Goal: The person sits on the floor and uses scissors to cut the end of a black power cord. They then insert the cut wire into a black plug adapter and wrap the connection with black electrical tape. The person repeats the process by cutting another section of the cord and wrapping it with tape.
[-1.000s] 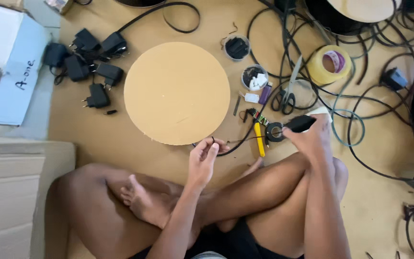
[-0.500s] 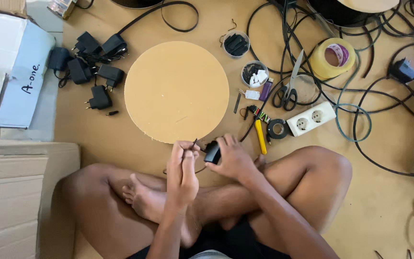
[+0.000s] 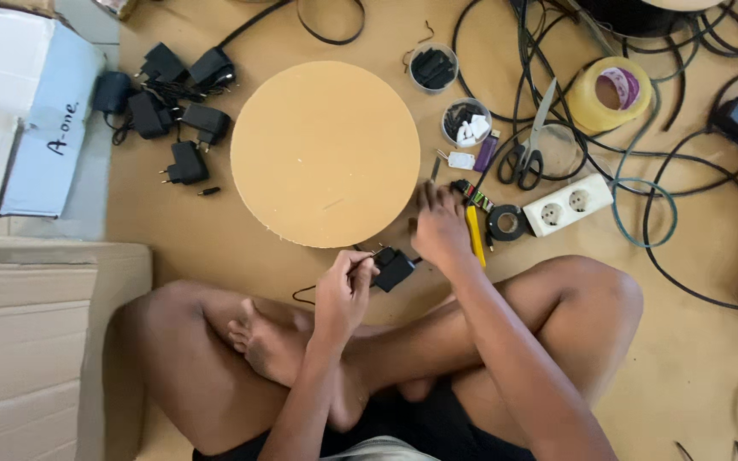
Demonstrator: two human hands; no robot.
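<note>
Down below the round cardboard disc (image 3: 326,152), my left hand (image 3: 345,294) has its fingers pinched together on a thin wire end. Just right of it lies the black power adapter (image 3: 393,268). My right hand (image 3: 439,229) rests at the disc's lower right edge, its fingers curled, their grip hidden.

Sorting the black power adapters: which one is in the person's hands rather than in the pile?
The adapter at the board's near edge, its lead pinched by the left hand. The other adapters lie clustered, untouched, beside the white box.
</note>
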